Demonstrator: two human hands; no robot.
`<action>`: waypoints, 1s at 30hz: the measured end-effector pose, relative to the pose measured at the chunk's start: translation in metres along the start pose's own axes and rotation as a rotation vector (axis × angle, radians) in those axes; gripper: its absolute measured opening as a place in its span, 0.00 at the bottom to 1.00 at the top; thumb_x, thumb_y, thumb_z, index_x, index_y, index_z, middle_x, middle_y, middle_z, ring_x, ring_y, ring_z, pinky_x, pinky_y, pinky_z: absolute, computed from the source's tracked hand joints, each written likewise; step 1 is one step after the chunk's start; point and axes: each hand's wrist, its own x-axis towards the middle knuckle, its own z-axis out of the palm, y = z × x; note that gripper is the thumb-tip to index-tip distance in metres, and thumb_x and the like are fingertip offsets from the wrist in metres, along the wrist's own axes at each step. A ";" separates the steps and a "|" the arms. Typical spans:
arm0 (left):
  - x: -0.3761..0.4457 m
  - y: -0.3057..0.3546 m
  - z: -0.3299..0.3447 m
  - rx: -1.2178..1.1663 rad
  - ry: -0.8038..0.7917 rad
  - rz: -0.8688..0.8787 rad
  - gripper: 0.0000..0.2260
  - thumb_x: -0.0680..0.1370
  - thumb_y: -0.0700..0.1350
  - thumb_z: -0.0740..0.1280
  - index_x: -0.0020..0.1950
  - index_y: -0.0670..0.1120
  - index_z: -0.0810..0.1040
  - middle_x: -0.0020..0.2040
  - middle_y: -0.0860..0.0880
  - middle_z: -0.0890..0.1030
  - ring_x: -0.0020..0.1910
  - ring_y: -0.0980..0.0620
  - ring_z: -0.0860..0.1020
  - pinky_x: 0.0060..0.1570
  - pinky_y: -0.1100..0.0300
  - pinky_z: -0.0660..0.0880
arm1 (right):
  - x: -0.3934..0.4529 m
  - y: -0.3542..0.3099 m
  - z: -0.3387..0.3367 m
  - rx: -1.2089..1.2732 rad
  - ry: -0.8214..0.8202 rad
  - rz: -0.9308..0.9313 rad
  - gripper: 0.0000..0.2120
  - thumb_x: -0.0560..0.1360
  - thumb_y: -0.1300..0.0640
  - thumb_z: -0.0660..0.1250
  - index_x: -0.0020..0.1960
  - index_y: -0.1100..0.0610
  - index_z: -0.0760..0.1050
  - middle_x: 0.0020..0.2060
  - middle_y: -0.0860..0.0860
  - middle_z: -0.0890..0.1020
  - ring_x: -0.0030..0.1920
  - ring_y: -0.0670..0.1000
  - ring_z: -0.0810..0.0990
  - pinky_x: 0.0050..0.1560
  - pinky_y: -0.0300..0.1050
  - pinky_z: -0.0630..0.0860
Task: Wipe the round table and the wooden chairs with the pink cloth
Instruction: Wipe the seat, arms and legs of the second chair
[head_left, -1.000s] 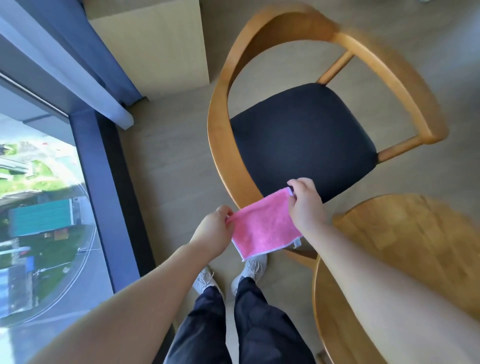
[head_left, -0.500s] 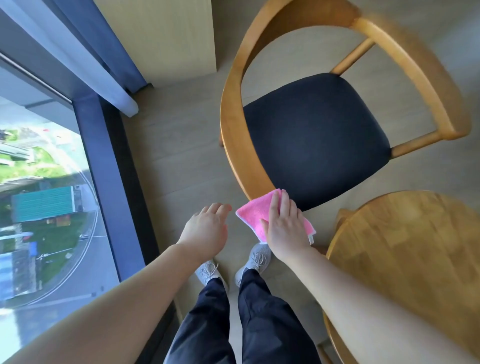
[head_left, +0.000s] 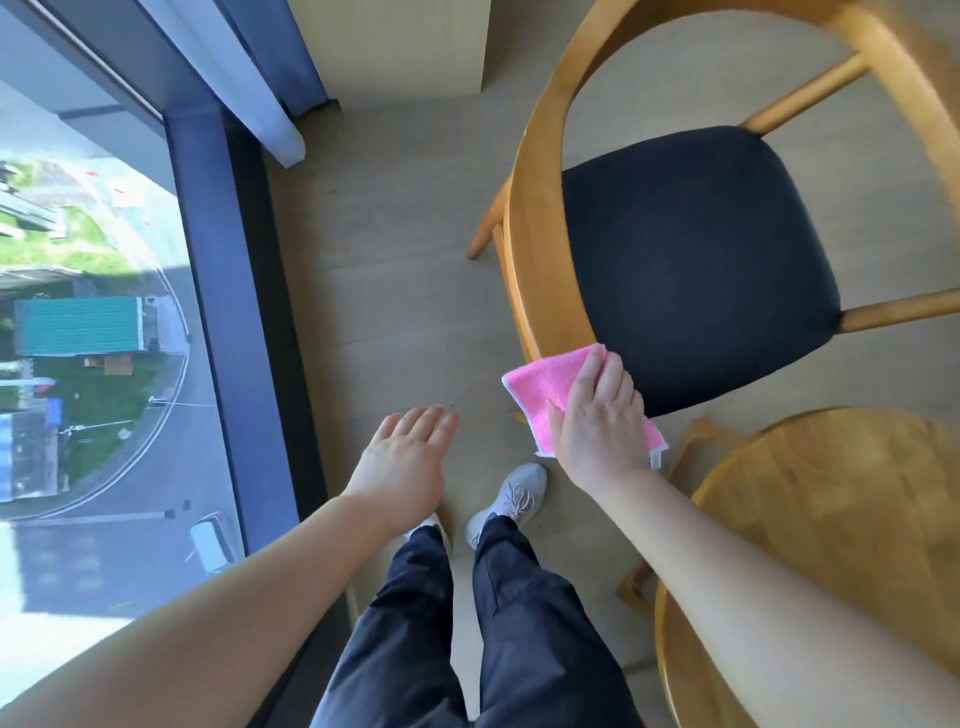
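A wooden chair (head_left: 524, 270) with a curved armrest rail and a black seat cushion (head_left: 691, 260) stands ahead of me. My right hand (head_left: 597, 421) presses the pink cloth (head_left: 540, 387) flat onto the near end of the chair's curved rail. The cloth sticks out from under the hand on the left and lower right. My left hand (head_left: 405, 457) hovers over the floor to the left, fingers apart, holding nothing. The round wooden table (head_left: 841, 519) lies at the lower right, partly covered by my right forearm.
A tall window with a dark frame (head_left: 218, 312) runs down the left side, with curtains (head_left: 249, 78) at the top. A pale cabinet (head_left: 400, 47) stands at the back. My legs and grey shoes (head_left: 511, 493) are on the beige floor between window and chair.
My left hand let go of the cloth and drew away to the left, fingers spread. My right hand went from pinching the cloth to pressing it flat on the chair rail.
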 end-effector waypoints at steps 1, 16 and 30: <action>-0.002 -0.003 0.002 -0.018 0.001 -0.013 0.28 0.78 0.43 0.58 0.78 0.48 0.53 0.77 0.49 0.57 0.76 0.50 0.55 0.73 0.55 0.48 | 0.008 -0.005 -0.004 -0.001 0.007 0.004 0.38 0.75 0.46 0.65 0.71 0.74 0.57 0.63 0.71 0.69 0.57 0.66 0.74 0.52 0.56 0.75; -0.004 -0.020 -0.011 -0.120 0.139 -0.119 0.27 0.78 0.44 0.59 0.77 0.48 0.55 0.75 0.50 0.63 0.73 0.50 0.60 0.72 0.57 0.54 | 0.156 -0.069 -0.068 0.182 0.101 0.150 0.40 0.79 0.45 0.58 0.76 0.68 0.42 0.72 0.65 0.56 0.65 0.60 0.66 0.61 0.51 0.69; 0.009 0.000 -0.029 -0.056 0.027 -0.088 0.28 0.78 0.43 0.58 0.77 0.49 0.55 0.75 0.49 0.62 0.74 0.49 0.60 0.72 0.55 0.55 | -0.020 0.024 0.000 0.043 -0.100 -0.101 0.41 0.69 0.49 0.73 0.70 0.73 0.60 0.62 0.70 0.69 0.55 0.66 0.76 0.49 0.57 0.78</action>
